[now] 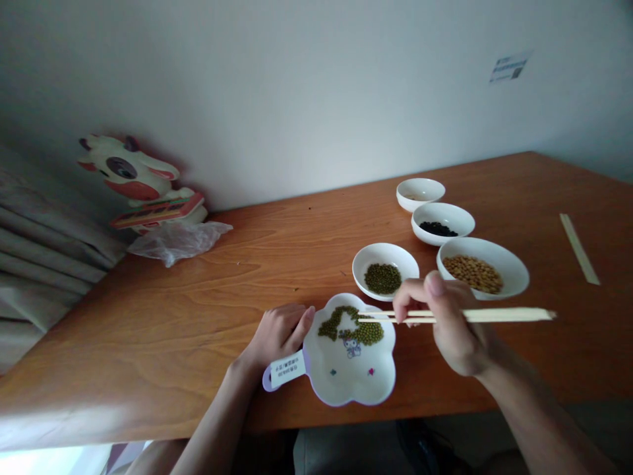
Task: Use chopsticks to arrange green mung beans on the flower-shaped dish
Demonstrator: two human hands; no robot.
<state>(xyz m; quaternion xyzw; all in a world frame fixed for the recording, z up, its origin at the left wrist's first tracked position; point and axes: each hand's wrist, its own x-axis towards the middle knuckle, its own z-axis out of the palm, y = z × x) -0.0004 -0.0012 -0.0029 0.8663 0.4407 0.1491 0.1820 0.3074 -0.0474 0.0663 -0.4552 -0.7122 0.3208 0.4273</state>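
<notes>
My right hand is closed around a pair of wooden chopsticks. Their thin tips reach left over a flower-shaped white plate with a purple rim and a labelled handle. Green mung beans lie scattered in the plate's upper part, around the chopstick tips; whether a bean is pinched there is too small to tell. My left hand rests on the table with its fingers laid down, the thumb against the plate's left edge. Just beyond the plate stands a white bowl of mung beans.
Behind my right hand stand a bowl of tan beans, a bowl of black beans and a bowl with little inside. A chopstick sleeve-like strip lies far right. A cow figure and clear plastic bag sit left.
</notes>
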